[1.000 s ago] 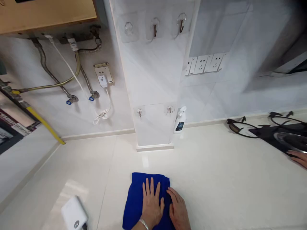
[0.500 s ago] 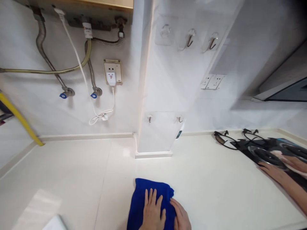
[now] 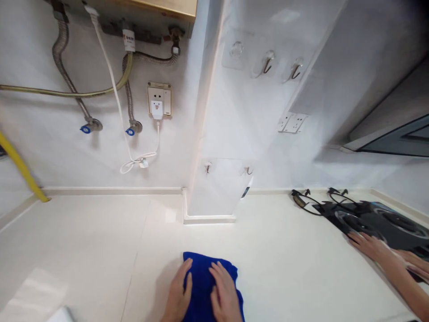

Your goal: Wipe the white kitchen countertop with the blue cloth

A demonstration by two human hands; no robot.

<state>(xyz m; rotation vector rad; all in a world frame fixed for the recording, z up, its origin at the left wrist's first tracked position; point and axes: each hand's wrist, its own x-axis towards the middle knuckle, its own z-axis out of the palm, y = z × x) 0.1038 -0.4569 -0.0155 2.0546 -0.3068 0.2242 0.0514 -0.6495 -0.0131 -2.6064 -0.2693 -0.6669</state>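
A blue cloth (image 3: pixel 202 273) lies on the white countertop at the bottom middle of the head view. My left hand (image 3: pixel 179 286) rests at the cloth's left edge, thumb and fingers apart. On the cloth's right part lies my right hand (image 3: pixel 225 290), its fingers stretched forward and the thumb a little away from them. Neither hand's fingers are wrapped round the cloth. The near end of the cloth runs out of the picture.
A square pillar (image 3: pixel 209 197) with hooks stands behind the cloth. At right, a co-worker's hands (image 3: pixel 372 246) are at a black gas stove (image 3: pixel 398 219). A yellow hose (image 3: pixel 23 170) meets the countertop (image 3: pixel 284 268) at left. Pipes and a plugged-in cord (image 3: pixel 157 134) hang at the back wall.
My left hand has moved from the middle of the cloth to its left edge. My right hand has shifted left from the right edge onto the cloth. The co-worker's hands have moved on the stove.
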